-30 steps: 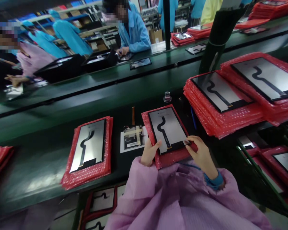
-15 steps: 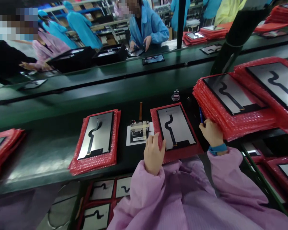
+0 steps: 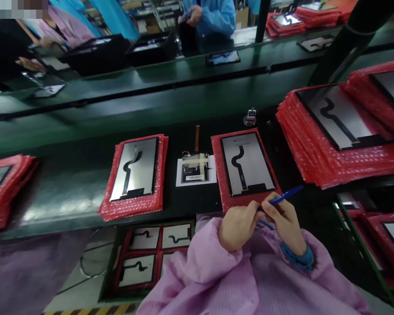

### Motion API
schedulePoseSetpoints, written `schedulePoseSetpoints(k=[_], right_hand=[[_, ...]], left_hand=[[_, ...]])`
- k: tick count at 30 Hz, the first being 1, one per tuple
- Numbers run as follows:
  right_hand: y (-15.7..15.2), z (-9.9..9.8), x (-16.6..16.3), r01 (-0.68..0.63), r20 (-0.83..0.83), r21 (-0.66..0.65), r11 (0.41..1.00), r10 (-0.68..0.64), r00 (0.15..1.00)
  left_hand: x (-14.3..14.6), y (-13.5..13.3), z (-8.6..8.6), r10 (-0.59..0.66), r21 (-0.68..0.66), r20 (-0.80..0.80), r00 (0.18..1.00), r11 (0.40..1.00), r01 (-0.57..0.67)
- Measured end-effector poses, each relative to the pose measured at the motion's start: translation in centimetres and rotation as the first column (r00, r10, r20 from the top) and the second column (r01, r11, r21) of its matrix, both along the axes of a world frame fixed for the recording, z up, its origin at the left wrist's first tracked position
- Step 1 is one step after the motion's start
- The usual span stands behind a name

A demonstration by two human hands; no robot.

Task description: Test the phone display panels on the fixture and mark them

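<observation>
A blue pen [image 3: 286,195] is held between my two hands, close in front of my chest. My right hand [image 3: 282,218] is closed around its shaft. The fingers of my left hand [image 3: 239,225] pinch its lower left end. Just beyond them lies a display panel [image 3: 254,164] with a black curved ribbon cable, on a red bubble-wrap sleeve [image 3: 218,162]. Left of that, a small circuit board [image 3: 194,168] with tape strips rests on white paper [image 3: 181,179]. An orange flex strip [image 3: 197,138] is behind the board.
Another panel [image 3: 136,168] lies on red sleeves to the left. Tall red sleeve stacks [image 3: 302,153] stand at the right. A small metal-framed piece [image 3: 250,116] sits behind the middle panel. A crate [image 3: 110,280] of panels is below the bench [image 3: 68,175]. Co-workers sit across the line.
My right hand has brought the blue pen from beside the right stack to my front. My left hand has left the sleeve's edge and joined it at the pen. The view has tilted down.
</observation>
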State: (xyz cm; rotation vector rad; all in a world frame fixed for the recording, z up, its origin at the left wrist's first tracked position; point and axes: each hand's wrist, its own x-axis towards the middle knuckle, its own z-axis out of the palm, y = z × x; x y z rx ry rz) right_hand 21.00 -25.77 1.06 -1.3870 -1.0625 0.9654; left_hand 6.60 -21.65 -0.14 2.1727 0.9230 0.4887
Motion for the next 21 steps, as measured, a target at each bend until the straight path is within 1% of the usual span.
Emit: schedulePoseSetpoints(k=[2, 3, 4, 5, 6, 7, 8, 9, 10, 11, 12, 13, 15, 17, 21], right_hand=[[-0.3, 0.4, 0.7, 0.075, 0.022, 0.080, 0.994, -0.077, 0.997], [-0.4, 0.8, 1.4, 0.137, 0.031, 0.139, 0.981, -0.142, 0.989], [-0.3, 1.1, 2.1, 0.219, 0.028, 0.213, 0.952, -0.230, 0.973], [0.0, 1.4, 2.9, 0.301, 0.006, 0.277, 0.912, -0.315, 0.949], [0.4, 1.5, 3.6, 0.374, -0.035, 0.322, 0.870, -0.384, 0.923], [1.0, 1.4, 4.1, 0.423, -0.082, 0.342, 0.839, -0.422, 0.903], [1.7, 1.1, 4.4, 0.417, -0.101, 0.319, 0.851, -0.406, 0.908], [2.5, 0.5, 4.4, 0.375, -0.093, 0.282, 0.883, -0.363, 0.927], [3.4, -0.2, 4.1, 0.297, -0.055, 0.231, 0.927, -0.293, 0.955], [4.2, -1.0, 3.7, 0.210, 0.005, 0.176, 0.962, -0.214, 0.977], [5.0, -1.9, 3.2, 0.151, 0.073, 0.140, 0.979, -0.163, 0.984], [5.7, -2.7, 2.8, 0.130, 0.134, 0.125, 0.984, -0.147, 0.980], [6.6, -3.9, 2.1, 0.151, 0.220, 0.120, 0.981, -0.174, 0.960], [6.9, -4.5, 1.9, 0.163, 0.292, 0.120, 0.979, -0.192, 0.937], [6.7, -4.5, 2.1, 0.114, 0.401, 0.124, 0.986, -0.155, 0.903]], left_hand=[[-1.5, -0.2, 0.7, -0.051, -0.025, 0.013, 0.999, 0.998, 0.051], [-2.4, -0.1, 1.0, -0.063, -0.057, 0.027, 0.998, 0.996, 0.065], [-3.3, 0.0, 1.2, -0.054, -0.101, 0.046, 0.997, 0.993, 0.059], [-4.0, 0.3, 1.2, -0.010, -0.150, 0.070, 0.998, 0.989, 0.021], [-4.6, 0.8, 1.0, 0.070, -0.190, 0.097, 0.993, 0.980, -0.051], [-5.0, 1.4, 0.6, 0.172, -0.218, 0.126, 0.977, 0.966, -0.142], [-5.1, 2.1, -0.1, 0.286, -0.227, 0.155, 0.946, 0.942, -0.248], [-4.9, 2.9, -0.9, 0.378, -0.217, 0.187, 0.907, 0.916, -0.337], [-4.6, 3.7, -1.8, 0.429, -0.206, 0.213, 0.878, 0.898, -0.389], [-4.2, 4.4, -2.7, 0.444, -0.202, 0.225, 0.867, 0.892, -0.404], [-3.8, 4.9, -3.6, 0.450, -0.198, 0.231, 0.863, 0.890, -0.411], [-3.4, 5.3, -4.3, 0.448, -0.196, 0.236, 0.862, 0.891, -0.409], [-2.9, 5.6, -5.2, 0.445, -0.193, 0.248, 0.860, 0.893, -0.407], [-2.8, 5.5, -5.5, 0.438, -0.187, 0.261, 0.860, 0.897, -0.400], [-3.0, 5.1, -5.4, 0.430, -0.138, 0.241, 0.870, 0.903, -0.407]])
